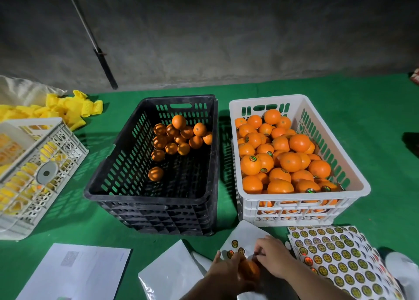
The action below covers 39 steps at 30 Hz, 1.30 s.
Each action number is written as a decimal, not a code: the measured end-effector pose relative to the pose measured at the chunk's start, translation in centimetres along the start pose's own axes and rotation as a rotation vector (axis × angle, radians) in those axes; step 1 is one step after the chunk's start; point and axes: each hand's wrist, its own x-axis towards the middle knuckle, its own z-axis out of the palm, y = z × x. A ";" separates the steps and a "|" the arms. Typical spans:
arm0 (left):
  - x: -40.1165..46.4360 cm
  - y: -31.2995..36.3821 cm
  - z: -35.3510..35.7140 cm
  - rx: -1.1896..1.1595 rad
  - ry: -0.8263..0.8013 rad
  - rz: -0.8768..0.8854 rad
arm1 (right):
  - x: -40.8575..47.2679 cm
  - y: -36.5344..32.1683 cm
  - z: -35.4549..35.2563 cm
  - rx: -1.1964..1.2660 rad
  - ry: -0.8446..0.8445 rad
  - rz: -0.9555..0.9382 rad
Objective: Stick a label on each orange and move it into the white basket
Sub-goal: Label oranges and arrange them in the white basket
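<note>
My left hand (229, 269) grips an orange (249, 271) low in the view, in front of the white basket (301, 200). My right hand (271, 257) has its fingers curled at the top of that orange, over a nearly used label sheet (240, 238) that carries three round stickers. Whether a label is pinched between the fingertips is hidden. The white basket is heaped with oranges (285, 161), several showing labels. The black crate (158, 197) to its left holds several oranges (179, 136) toward its far end.
A full sheet of round gold labels (340, 259) lies at the lower right. White backing papers (172, 274) and a printed sheet (74, 274) lie on the green mat. A white crate (34, 163) with yellow foam nets (74, 109) stands at left.
</note>
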 end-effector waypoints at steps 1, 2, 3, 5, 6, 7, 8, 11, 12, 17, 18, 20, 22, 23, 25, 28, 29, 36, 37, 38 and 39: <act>0.0 0.0 -0.1 0.008 -0.013 0.000 | 0.0 0.1 0.0 0.000 0.002 -0.017; 0.0 0.0 -0.1 0.018 -0.021 0.002 | -0.1 0.2 0.0 -0.002 0.006 -0.033; 0.1 -0.1 -0.2 0.028 -0.018 0.004 | -0.1 0.3 0.1 -0.008 0.013 -0.046; 0.2 -0.3 0.0 0.020 -0.007 -0.005 | -0.3 0.6 0.2 -0.031 0.027 -0.055; 0.2 -0.3 0.0 0.008 -0.008 -0.009 | -0.4 0.8 0.2 -0.033 0.036 -0.041; 0.1 -0.3 0.0 -0.005 -0.016 -0.013 | -0.5 0.9 0.1 -0.035 0.042 -0.025; 0.0 -0.2 0.0 -0.023 -0.030 -0.019 | -0.6 0.9 0.0 -0.040 0.045 -0.022; -0.3 -0.1 -0.2 -0.066 -0.060 -0.040 | -0.8 0.8 -0.1 -0.055 0.015 -0.077; -0.3 0.0 -0.2 -0.074 -0.049 -0.054 | -0.9 0.9 0.0 -0.059 -0.002 -0.091; -0.8 0.1 0.1 -0.068 0.008 -0.054 | -1.5 1.8 -0.3 0.039 0.002 0.016; -0.8 0.2 0.1 -0.064 0.009 -0.055 | -1.6 2.0 -0.5 0.102 0.021 0.065; -1.0 0.4 0.1 -0.065 -0.002 -0.056 | -1.9 2.2 -0.9 0.269 0.100 0.189; -1.1 0.4 0.1 -0.077 -0.012 -0.051 | -2.1 2.1 -1.6 0.437 0.209 0.310; -1.1 0.4 0.0 -0.085 -0.016 -0.048 | -2.1 2.1 -1.8 0.485 0.266 0.329; -1.1 0.5 -0.1 -0.113 -0.002 -0.029 | -2.5 1.7 -2.4 0.541 0.320 0.315; -1.4 0.3 -0.2 -0.214 0.061 0.007 | -3.6 0.3 -3.1 0.649 0.319 0.249; -1.6 0.0 -0.2 -0.259 0.097 0.022 | -4.0 -0.2 -3.4 0.695 0.317 0.221; -3.3 1.3 -3.3 -0.555 0.388 0.134 | -7.3 -5.2 -8.8 1.040 0.485 -0.030; -3.5 2.1 -4.2 -0.577 0.420 0.163 | -7.5 -6.0 -10.1 1.067 0.489 -0.077; -3.9 3.0 -5.2 -0.597 0.445 0.200 | -7.8 -6.9 -11.6 1.098 0.481 -0.120; -4.4 4.0 -6.4 -0.619 0.474 0.249 | -8.1 -7.7 -13.1 1.125 0.468 -0.158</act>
